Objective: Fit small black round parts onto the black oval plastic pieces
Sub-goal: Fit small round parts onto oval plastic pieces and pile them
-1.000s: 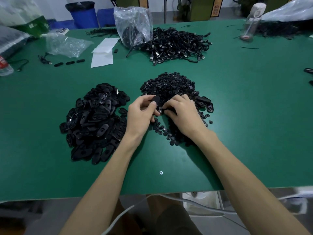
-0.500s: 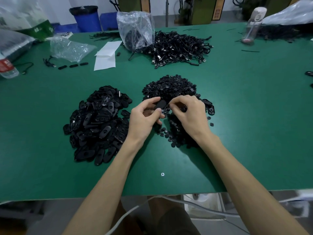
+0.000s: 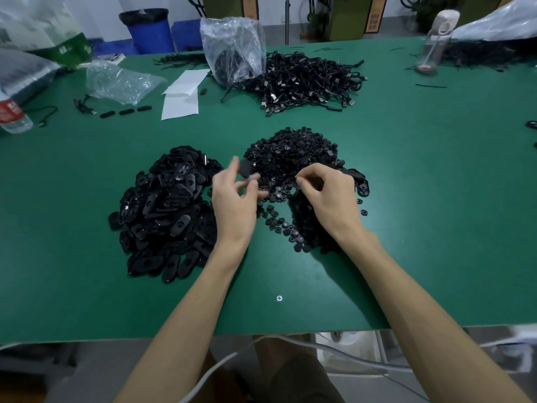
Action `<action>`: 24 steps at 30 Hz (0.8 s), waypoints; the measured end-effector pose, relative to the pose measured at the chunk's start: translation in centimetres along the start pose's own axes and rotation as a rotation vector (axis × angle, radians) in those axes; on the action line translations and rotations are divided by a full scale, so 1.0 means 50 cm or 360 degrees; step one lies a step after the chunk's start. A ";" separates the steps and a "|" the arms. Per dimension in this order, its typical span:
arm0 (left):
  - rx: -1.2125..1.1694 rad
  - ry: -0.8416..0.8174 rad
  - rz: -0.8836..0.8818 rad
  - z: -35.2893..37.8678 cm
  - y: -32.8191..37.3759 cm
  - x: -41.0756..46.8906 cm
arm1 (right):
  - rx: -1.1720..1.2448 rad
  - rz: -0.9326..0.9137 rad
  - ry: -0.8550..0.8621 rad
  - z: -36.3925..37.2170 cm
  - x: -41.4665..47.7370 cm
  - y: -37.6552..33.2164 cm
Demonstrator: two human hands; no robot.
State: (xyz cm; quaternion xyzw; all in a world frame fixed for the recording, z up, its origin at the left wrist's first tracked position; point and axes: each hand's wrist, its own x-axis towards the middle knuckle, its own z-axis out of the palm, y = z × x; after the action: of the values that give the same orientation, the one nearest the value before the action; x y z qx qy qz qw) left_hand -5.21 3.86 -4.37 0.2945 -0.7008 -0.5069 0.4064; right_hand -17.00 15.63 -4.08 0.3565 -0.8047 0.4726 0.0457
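Green worktable [image 3: 406, 199]: oval pieces pile [image 3: 165, 213] centre-left, round parts pile [image 3: 290, 158] beside it for reach. Blurred left hand [image 3: 232, 199], fingers spread, lifts an oval piece [image 3: 246, 169]; right hand [image 3: 328, 196] pinches, contents indiscernible.

Two hands, left [image 3: 232, 199] and right [image 3: 328, 196], three black heaps: oval pieces [image 3: 168, 213], round parts [image 3: 293, 158], cables [image 3: 305, 80], two bottles [image 3: 13, 114] [image 3: 436, 39], one white sheet [image 3: 183, 94]

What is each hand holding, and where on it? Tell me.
Left hand: a black oval piece at its lower edge, though blur leaves this unsure. Right hand: fingers pinched shut; contents cannot be told.
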 end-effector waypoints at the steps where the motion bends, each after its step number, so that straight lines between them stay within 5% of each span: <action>1: -0.0008 0.0034 -0.0042 -0.002 0.000 0.001 | -0.0008 0.0001 -0.0013 0.001 0.000 0.001; 7: 0.0047 0.0200 0.0107 -0.011 0.017 -0.002 | -0.0010 0.0007 -0.0040 0.003 -0.001 0.002; 11: 0.0541 0.0362 0.0204 -0.052 0.019 0.005 | -0.0011 0.0036 -0.0038 0.002 -0.002 0.003; 16: 0.1499 -0.0060 -0.0062 -0.128 0.006 0.068 | -0.0111 -0.0034 -0.0045 0.004 -0.002 0.002; 24: 0.1581 -0.0288 -0.0115 -0.146 0.009 0.085 | -0.0236 -0.0046 -0.0059 0.005 0.000 0.006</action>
State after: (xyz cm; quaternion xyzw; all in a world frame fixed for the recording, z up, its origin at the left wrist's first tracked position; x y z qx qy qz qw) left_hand -0.95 -2.94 -1.64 0.4313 -0.8791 -0.1496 0.1369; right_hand -17.11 15.53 -4.45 0.3725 -0.8329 0.4044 0.0639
